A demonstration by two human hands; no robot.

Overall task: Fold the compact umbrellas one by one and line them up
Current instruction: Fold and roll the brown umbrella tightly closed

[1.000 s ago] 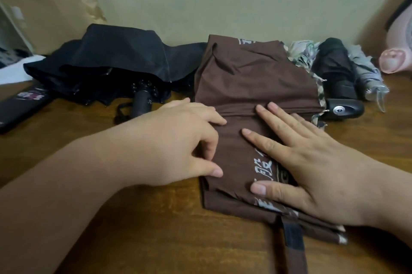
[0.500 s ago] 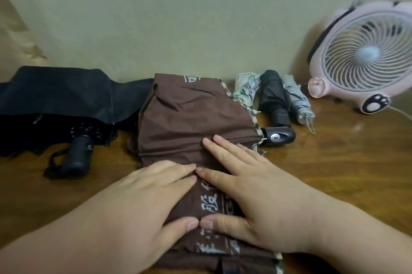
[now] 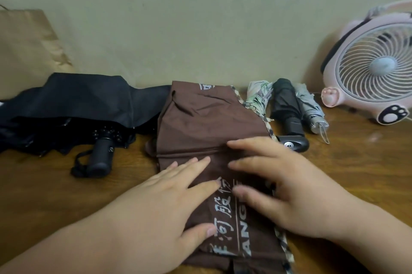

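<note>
A brown umbrella (image 3: 205,122) with white lettering lies flattened on the wooden table (image 3: 347,169), pointing toward the wall. My left hand (image 3: 165,204) rests flat on its near left part, fingers straight. My right hand (image 3: 283,186) presses on its near right part, fingers spread. To the left lies a loose black umbrella (image 3: 73,104) with its handle (image 3: 101,155) toward me. Against the wall on the right lie three folded umbrellas side by side: a leaf-patterned one (image 3: 258,97), a black one (image 3: 286,104) and a grey one (image 3: 312,108).
A pink desk fan (image 3: 370,64) stands at the back right. A brown paper bag (image 3: 26,46) leans on the wall at the back left. The wall runs close behind the umbrellas. Bare wood shows at the front left and right.
Both hands have slid along the brown fabric and now lie side by side on its near part. The view has swung right, bringing the fan into sight.
</note>
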